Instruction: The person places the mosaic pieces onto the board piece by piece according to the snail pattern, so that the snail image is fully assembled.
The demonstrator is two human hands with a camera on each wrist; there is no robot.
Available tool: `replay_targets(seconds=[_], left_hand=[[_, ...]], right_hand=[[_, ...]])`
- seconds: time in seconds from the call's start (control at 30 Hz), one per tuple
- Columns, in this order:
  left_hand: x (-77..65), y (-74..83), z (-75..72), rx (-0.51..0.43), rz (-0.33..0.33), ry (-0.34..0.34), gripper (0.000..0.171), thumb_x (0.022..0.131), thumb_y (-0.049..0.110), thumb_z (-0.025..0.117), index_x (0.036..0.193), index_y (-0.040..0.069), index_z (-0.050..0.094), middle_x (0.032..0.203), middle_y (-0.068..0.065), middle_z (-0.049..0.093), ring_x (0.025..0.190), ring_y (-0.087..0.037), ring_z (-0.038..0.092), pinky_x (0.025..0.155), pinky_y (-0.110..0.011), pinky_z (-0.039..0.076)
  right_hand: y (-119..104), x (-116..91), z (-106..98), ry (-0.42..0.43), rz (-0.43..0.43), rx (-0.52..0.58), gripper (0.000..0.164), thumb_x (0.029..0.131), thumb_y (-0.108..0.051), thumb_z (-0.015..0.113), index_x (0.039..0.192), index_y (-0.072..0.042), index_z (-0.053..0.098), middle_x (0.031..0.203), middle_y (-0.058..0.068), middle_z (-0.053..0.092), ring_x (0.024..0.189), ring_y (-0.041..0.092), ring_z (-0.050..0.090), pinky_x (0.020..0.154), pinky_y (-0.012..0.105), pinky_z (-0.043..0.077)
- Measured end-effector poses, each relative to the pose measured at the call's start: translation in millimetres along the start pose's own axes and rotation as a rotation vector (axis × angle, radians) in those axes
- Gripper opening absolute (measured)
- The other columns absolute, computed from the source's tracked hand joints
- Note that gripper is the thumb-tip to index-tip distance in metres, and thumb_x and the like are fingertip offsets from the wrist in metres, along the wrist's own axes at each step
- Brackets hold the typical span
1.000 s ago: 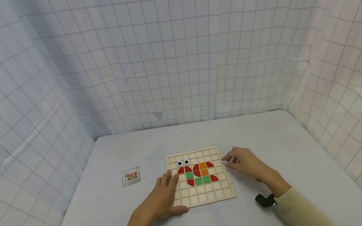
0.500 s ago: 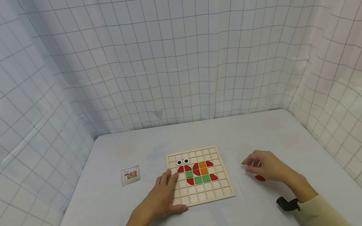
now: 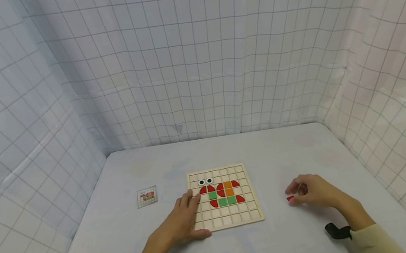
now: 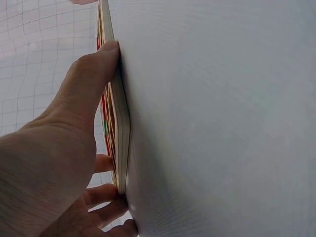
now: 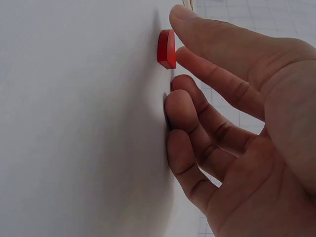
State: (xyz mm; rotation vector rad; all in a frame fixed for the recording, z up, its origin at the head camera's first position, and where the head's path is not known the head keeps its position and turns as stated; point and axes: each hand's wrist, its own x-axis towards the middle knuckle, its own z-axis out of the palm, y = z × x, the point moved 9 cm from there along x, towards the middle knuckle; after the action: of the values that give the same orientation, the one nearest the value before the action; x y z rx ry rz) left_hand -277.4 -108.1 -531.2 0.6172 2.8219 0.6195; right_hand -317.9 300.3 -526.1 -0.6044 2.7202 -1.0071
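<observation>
A square wooden grid board [image 3: 228, 220] lies on the table, with red, green and orange pieces and two eye pieces in its cells. My left hand [image 3: 181, 220] rests at its near left corner, thumb along the front edge and spread fingers over the left edge. In the left wrist view the thumb [image 4: 94, 69] touches the board's side [image 4: 121, 113]. To the right of the board my right hand [image 3: 313, 191] is low over the table. A red curved-edged piece [image 5: 166, 49] lies flat there between thumb and index finger; the thumb tip appears apart from it.
A small picture card [image 3: 146, 196] with a gridded pattern in similar colours lies left of the board. Grid-patterned white curtains [image 3: 185, 59] enclose the table at the back and both sides.
My right hand has moved right and toward me, from the board's right edge to the loose red piece, its fingers coming down around it. The left hand and board stay put.
</observation>
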Motion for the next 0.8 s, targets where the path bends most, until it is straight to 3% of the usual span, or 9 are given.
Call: replay_targets(seconds=[0.8], left_hand=[[-0.2, -0.1, -0.4, -0.013, 0.007, 0.004, 0.122, 0.090, 0.059, 0.100, 0.177, -0.001, 0.040, 0.185, -0.033, 0.033, 0.166, -0.057, 0.043, 0.127, -0.069, 0.052]], right_hand=[[-0.9, 1.2, 6.4, -0.038, -0.020, 0.018, 0.017, 0.095, -0.020, 0.098, 0.108, -0.019, 0.086, 0.100, -0.007, 0.078, 0.084, 0.001, 0.061, 0.076, 0.022, 0.053]])
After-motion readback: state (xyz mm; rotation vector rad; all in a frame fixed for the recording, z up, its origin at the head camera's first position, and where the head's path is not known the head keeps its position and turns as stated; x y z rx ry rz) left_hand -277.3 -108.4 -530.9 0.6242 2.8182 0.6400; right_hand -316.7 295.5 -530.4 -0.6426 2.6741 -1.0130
